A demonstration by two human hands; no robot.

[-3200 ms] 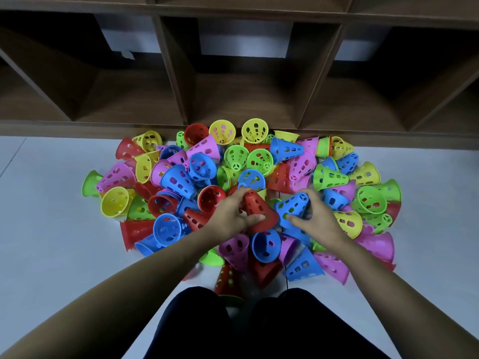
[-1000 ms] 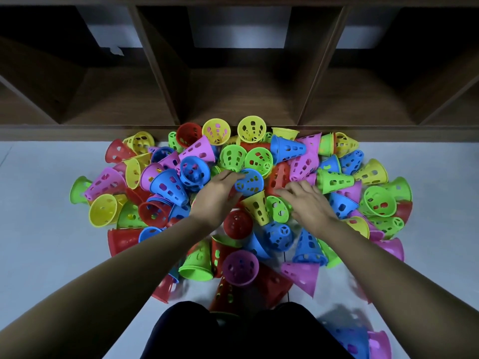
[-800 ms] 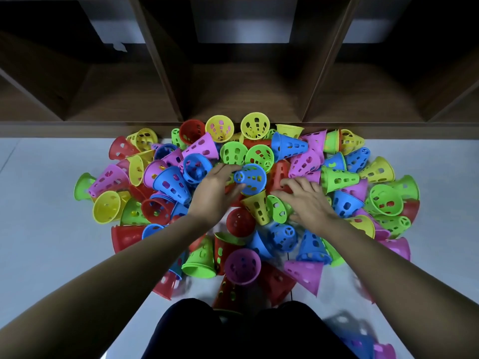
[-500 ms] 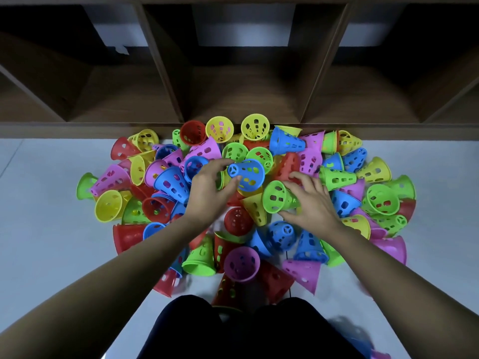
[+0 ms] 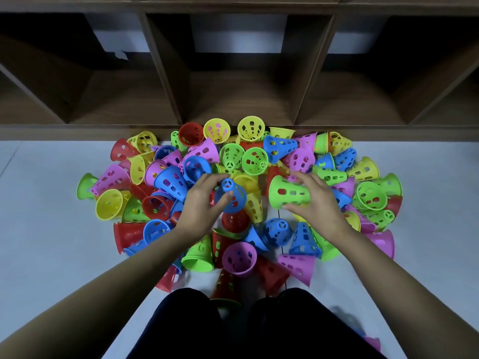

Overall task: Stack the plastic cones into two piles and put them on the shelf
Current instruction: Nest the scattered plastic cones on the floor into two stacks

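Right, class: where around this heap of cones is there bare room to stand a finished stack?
Bare grey floor lies left and right of the cone heap. The shelf compartments behind show bare boards. Crowded: the heap's middle, where the left hand grips a blue cone, the right hand a green cone.

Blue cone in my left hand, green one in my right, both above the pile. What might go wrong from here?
1. The left hand pinches the blue cone with just the fingers' ends, so it may slip into the pile.
2. The green cone in the right hand lies sideways, mouth toward the blue cone, whose tip points up. Nesting may jam unless they are realigned.
3. Loose cones lie beneath both forearms, and a low sweep could scatter them.
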